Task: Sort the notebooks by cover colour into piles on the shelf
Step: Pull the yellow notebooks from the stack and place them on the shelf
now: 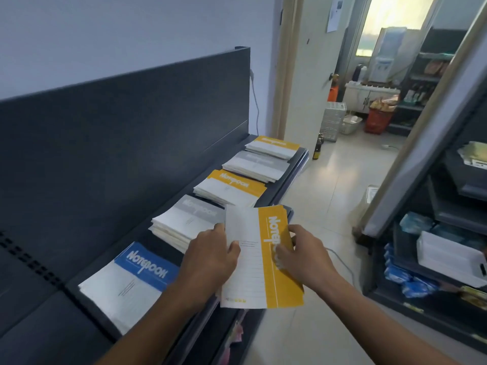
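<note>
Both hands hold a thin stack of yellow-and-white notebooks (259,267) just off the front edge of the dark shelf (292,164). My left hand (210,256) grips its left side, thumb on the white cover. My right hand (305,255) grips the yellow band on the right. Along the shelf lie five piles: a blue pile (129,277) nearest, a grey pile (184,219), a yellow pile (229,189), a second grey pile (257,165), and a second yellow pile (274,147) at the far end.
The shelf's dark back panel (131,122) rises behind the piles. A pale tiled aisle (334,185) runs to the right toward a doorway. Another shelving unit (442,233) with packaged goods stands on the right.
</note>
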